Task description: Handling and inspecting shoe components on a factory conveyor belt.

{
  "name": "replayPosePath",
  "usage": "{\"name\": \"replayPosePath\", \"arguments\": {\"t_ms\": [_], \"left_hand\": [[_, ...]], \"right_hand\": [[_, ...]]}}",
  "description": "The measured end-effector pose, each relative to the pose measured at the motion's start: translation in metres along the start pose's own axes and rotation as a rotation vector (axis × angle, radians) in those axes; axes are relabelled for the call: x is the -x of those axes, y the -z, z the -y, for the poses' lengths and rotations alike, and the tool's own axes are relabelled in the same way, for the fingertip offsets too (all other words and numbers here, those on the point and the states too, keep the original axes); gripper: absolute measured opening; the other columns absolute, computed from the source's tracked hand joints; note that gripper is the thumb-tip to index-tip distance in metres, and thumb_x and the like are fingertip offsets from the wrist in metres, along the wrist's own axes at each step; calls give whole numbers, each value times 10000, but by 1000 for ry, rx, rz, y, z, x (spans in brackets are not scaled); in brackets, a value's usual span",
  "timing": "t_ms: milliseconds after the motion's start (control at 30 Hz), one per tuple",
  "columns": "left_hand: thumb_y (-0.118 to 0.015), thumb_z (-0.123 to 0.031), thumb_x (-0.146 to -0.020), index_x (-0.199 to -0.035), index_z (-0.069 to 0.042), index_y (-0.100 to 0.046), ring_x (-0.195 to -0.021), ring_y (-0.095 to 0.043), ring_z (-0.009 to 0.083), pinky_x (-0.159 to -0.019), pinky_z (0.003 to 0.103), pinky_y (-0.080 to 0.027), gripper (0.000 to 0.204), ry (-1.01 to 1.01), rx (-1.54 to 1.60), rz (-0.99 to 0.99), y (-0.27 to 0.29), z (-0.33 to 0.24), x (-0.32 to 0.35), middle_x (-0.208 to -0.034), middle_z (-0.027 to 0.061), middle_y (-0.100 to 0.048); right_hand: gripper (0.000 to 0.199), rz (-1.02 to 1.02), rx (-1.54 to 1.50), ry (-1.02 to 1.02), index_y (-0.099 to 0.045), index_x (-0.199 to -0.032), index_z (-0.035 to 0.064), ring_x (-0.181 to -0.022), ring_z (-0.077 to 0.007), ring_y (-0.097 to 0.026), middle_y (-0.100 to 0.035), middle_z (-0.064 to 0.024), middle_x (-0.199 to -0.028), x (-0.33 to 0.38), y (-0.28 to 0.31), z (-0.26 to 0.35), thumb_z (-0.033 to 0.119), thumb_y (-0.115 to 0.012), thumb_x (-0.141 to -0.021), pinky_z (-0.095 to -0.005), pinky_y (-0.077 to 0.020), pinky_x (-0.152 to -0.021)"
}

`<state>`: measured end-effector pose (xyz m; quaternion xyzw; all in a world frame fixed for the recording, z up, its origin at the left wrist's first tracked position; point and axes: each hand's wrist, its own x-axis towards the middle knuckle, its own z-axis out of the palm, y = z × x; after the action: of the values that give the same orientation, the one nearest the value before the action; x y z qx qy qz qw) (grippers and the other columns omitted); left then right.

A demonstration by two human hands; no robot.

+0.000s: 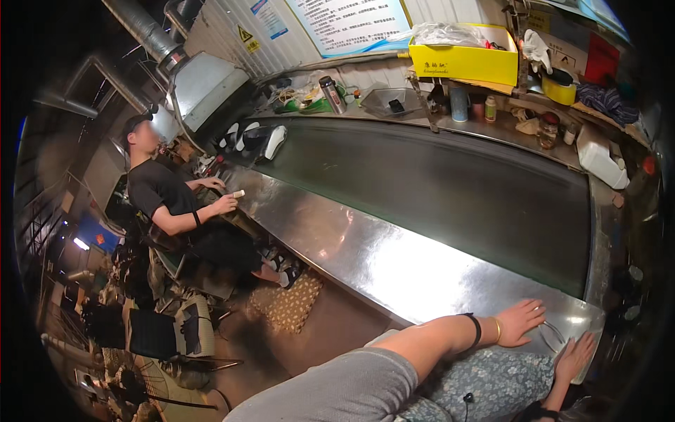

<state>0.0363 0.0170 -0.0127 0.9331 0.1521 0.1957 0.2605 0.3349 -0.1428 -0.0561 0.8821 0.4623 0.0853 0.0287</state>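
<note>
My left hand lies palm down on the shiny metal ledge beside a conveyor, its fingers stretched out and a ring on one of them. Close to its right, my right hand rests at the ledge's end corner with fingers extended. Between the two hands lies a thin, curved metal loop, whose kind I cannot make out. My left fingertips are near it; whether they touch it is unclear. Neither hand appears to grip anything.
Several black-and-white shoes sit at the far left of the dark belt. There a co-worker holds a small pale object. A back shelf carries a yellow box, a thermos and a white jug.
</note>
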Motion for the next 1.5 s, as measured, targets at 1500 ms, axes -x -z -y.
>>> {"name": "replayPosePath", "arguments": {"t_ms": [1500], "left_hand": [[-438,-460,-974,-1486,69,-276,-1484,-166,372,-1207,467,-167,753,758,-397,-168,126,88,176,-1588,244,-190]], "right_hand": [[662,100,12,-117,-315,-1498,-10,-1442,-388,-252,-295,-230,-1555,-4,26,13,436,-422,-1020,-452,-186,-1193]]}}
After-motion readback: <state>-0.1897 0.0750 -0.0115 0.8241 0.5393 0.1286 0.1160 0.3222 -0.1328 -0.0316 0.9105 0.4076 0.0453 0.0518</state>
